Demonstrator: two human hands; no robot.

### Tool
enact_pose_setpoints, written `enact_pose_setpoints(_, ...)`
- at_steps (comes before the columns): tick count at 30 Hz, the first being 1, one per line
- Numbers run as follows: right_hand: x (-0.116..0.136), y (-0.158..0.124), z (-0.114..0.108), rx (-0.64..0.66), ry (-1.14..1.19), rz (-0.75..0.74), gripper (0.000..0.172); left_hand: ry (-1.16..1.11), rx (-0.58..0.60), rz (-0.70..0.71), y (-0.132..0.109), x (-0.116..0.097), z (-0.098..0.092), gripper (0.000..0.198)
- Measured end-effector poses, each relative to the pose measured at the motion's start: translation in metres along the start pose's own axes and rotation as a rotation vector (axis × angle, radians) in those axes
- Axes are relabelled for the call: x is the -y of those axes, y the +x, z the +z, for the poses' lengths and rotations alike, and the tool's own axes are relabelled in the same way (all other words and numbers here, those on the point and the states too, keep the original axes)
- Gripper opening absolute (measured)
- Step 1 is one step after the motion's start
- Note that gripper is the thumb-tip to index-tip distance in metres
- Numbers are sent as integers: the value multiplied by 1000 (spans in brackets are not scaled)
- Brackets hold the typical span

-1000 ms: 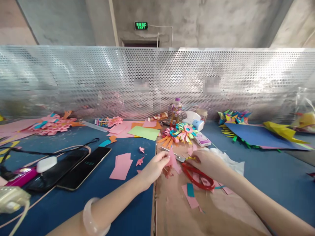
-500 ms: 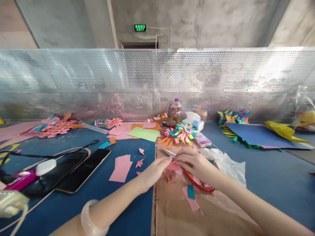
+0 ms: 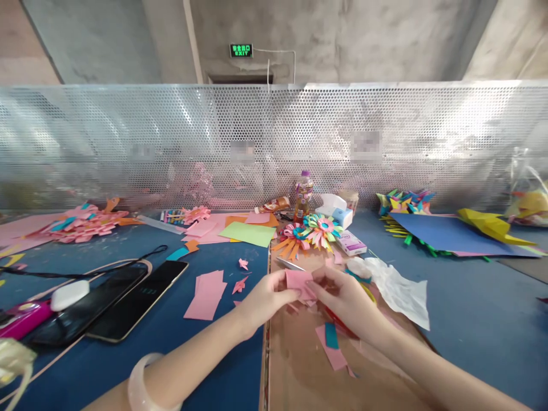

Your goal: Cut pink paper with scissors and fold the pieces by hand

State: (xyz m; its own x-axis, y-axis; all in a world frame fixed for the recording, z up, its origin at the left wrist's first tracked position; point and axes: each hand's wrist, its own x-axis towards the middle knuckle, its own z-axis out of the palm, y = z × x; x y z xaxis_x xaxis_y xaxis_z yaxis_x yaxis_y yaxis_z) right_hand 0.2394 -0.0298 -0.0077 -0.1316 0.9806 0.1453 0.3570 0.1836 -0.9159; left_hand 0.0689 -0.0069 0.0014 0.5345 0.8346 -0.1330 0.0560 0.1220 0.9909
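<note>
Between my two hands a small piece of pink paper (image 3: 301,281) is held up over the brown board. My left hand (image 3: 269,299) pinches its left side, thumb in front. The fingers of my right hand (image 3: 342,294) close on its right edge. Scissors (image 3: 291,264) lie behind and under my hands; the blade tip shows at the left, and the red handle is mostly hidden by my right hand. Pink paper scraps lie beneath. A pink strip (image 3: 329,348) with a teal piece (image 3: 331,335) on it rests nearer to me.
Pink rectangles (image 3: 206,295) and small folded pink pieces (image 3: 240,285) lie to the left, beside two phones (image 3: 141,305). Paper flowers (image 3: 323,228), a drink bottle (image 3: 303,197) and tissues (image 3: 340,214) stand behind. Crumpled white tissue (image 3: 400,288) and blue paper (image 3: 449,234) are to the right.
The pink paper has been raised and turned so its face shows more. My hands have spread slightly apart, and my right hand has shifted a little to the right over the scissors.
</note>
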Motion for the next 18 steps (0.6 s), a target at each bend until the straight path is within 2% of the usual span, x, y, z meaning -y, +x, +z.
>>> enact_pose_setpoints(4, -4, -1, 6, 45, 231, 54, 25, 53, -56, 42, 2, 2, -1, 30)
enact_pose_setpoints(9, -8, 0, 9, -10, 272, 53, 31, 83, -24, 74, 3, 5, -3, 17)
enact_pose_setpoints(12, -10, 1, 8, -33, 237, -38, 35, 88, -25, 68, 4, 6, -6, 14)
enact_pose_setpoints(16, -13, 2, -1, 0, -9, -262, 17, -15, 18, 30, 5, 9, -10, 13)
enact_pose_setpoints(18, -14, 3, -7, 54, -97, -345, 19, -66, 53, 22, 6, 9, -12, 10)
